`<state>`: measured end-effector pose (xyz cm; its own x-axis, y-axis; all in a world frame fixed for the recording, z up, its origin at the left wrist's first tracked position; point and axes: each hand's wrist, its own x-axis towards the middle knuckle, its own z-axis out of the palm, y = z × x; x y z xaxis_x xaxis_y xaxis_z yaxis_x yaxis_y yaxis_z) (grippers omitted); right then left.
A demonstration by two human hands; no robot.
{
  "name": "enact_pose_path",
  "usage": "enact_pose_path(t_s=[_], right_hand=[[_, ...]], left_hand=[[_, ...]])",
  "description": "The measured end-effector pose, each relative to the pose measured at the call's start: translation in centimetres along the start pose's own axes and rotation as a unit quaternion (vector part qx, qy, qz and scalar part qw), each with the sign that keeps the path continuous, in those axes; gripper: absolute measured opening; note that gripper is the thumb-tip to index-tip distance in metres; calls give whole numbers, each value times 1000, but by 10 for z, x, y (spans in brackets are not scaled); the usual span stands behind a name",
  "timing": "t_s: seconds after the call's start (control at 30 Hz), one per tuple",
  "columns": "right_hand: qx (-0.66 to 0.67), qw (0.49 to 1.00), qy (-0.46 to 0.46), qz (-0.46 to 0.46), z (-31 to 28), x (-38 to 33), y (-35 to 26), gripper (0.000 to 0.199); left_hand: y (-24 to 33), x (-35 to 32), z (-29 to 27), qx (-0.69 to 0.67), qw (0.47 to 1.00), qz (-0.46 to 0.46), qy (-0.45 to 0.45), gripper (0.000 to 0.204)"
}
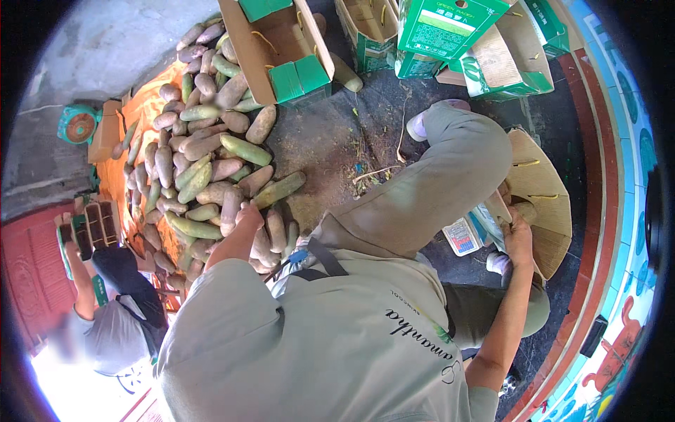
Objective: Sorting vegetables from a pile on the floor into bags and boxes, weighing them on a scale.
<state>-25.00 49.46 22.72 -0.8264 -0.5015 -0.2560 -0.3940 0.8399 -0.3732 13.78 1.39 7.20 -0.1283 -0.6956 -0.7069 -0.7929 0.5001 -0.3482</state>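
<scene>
Evidently for easy reach, the radish pile is lying by the left hand, which is touching a radish; the right hand is resting at an open box, perhaps steadying it. Whether either is gripping, I cannot tell.

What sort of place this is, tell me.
Probably a produce-packing room: long green-and-brown root vegetables heaped on a flat orange sheet, and open rectangular green-and-brown cardboard cartons nearby.

Hands well apart (forearms bare)
</scene>
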Motion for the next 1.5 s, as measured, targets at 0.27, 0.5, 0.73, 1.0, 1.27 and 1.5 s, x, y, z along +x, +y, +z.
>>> enact_pose_path(t_s=[0.27,0.5,0.73,1.0,1.27,1.5], right_hand=[[5,1000,3,-2,-4,-3,-11,36],[-30,1000,8,-3,-9,-5,-21,33],[-38,998,-28,-31,-15,3,-25,28],[-46,996,43,-58,-5,-7,-19,20],[-108,989,66,-73,6,-6,-16,13],[-143,985,62,-78,6,-4,-15,15]], left_hand=[[0,23,17,161,971,158,-82,66],[11,54,54,229,934,213,-171,58],[28,52,0,173,928,318,-90,50],[119,-73,-156,-115,893,356,251,57],[193,-201,-277,-464,607,508,397,46],[280,-320,-306,-517,511,636,258,47]])
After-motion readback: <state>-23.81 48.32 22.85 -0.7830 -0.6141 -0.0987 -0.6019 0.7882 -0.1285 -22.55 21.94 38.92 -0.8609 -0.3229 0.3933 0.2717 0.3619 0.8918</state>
